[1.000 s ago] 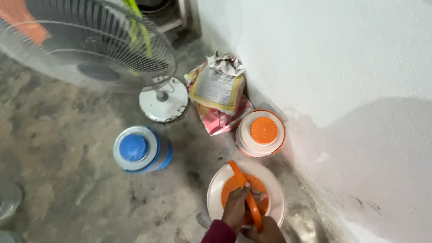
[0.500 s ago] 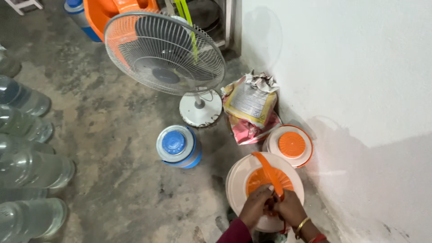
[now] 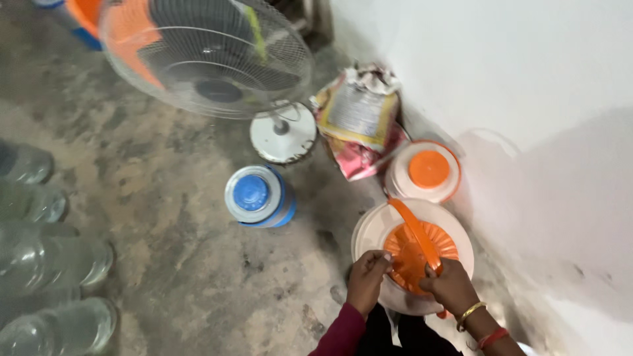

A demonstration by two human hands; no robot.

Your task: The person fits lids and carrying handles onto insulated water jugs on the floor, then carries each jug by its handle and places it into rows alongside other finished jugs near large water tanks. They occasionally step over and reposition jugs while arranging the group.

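Below, both hands' grip clamps the white jug's (image 3: 369,231) orange lid (image 3: 412,254).

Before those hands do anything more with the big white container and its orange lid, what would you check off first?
1. Both hands on the big white container's orange lid: ok. The left hand is at its left edge, the right hand at its lower right.
2. Orange carrying handle out of the way: not ok, it crosses over the lid.
3. Container upright on the concrete floor: ok.
4. Room beside it: not ok, the smaller white container with an orange cap sits close behind.
5. Lid locked or loose: cannot tell.
6. Blue-capped cooler jug apart from the hands: ok.
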